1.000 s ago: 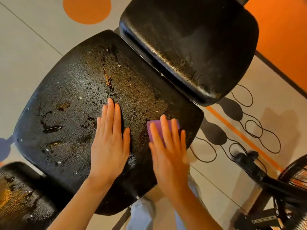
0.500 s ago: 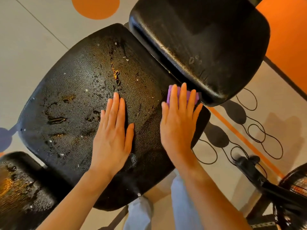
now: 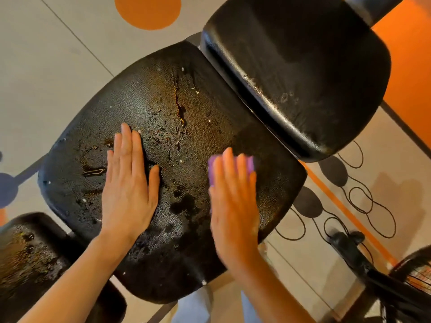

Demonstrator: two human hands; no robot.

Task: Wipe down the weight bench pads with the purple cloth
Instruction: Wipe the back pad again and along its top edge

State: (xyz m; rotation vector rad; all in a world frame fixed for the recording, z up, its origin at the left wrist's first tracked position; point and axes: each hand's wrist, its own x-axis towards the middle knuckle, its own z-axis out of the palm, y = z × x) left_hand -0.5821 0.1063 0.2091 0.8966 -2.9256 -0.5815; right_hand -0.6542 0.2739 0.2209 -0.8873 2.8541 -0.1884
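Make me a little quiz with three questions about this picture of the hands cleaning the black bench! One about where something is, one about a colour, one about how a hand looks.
1. Where is the cloth?
A. On the floor
B. Under the right hand on the middle pad
C. On the upper pad

2. What colour is the cloth?
A. Green
B. White
C. Purple

3. How does the left hand look?
A. Flat on the middle pad, fingers straight
B. Curled in a fist
C. Lifted off the bench

Answers:
1. B, since purple edges peek out around the right hand's fingers on the middle pad.
2. C, since the bits that show are purple.
3. A, since its palm and straight fingers lie on the pad.
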